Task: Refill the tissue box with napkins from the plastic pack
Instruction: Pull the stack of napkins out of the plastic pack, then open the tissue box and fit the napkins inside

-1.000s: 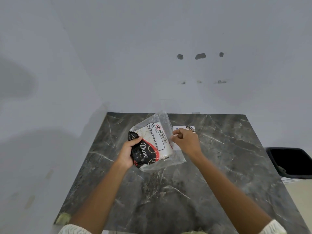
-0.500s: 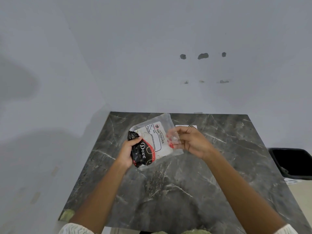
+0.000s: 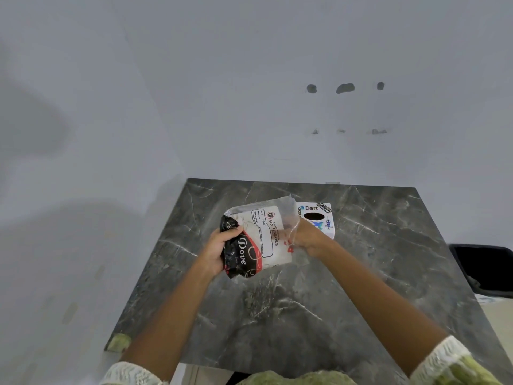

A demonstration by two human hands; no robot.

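Clear plastic pack [image 3: 261, 240] held over the marble table [image 3: 361, 287] — left hand [image 3: 219, 250] grips its black end, right hand [image 3: 306, 237] pinches the open end — box [image 3: 322, 218] behind.

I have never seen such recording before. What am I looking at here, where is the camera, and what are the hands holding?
There is no machine here: a person works with two bare hands. The one camera sits on the person's head and looks forward and down. Below is a dark marble table. The left hand grips the black end of a plastic pack of napkins, lifted above the table. The right hand is at the pack's clear end, seemingly inside the open plastic. Behind it stands a white tissue box with a dark oval opening on top. A black bin is at the right edge.
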